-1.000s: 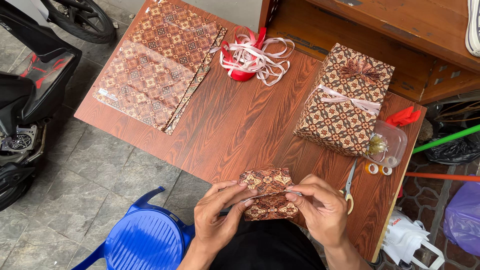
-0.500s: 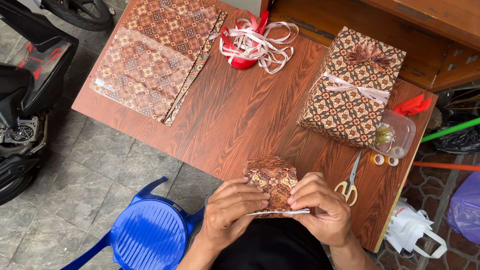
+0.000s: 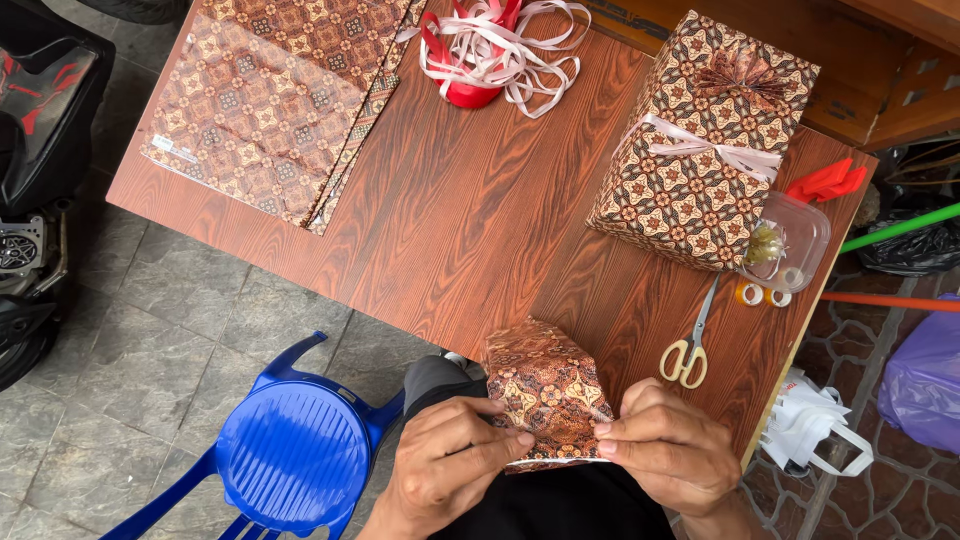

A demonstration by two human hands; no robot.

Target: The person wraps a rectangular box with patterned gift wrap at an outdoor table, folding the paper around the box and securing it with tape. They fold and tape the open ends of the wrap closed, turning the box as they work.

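Gripping the small wrapped parcel at the near edge of the table, the left hand curls in from the left, fingers closed on its lower side. Right hand, just right of the parcel, pinches the paper's bottom corner between thumb and fingertips, knuckles up. Scissors lie on the table beyond the right hand.

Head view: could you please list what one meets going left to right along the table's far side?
Sheets of patterned wrapping paper → red and white ribbon → large wrapped box with a bow → clear plastic container.
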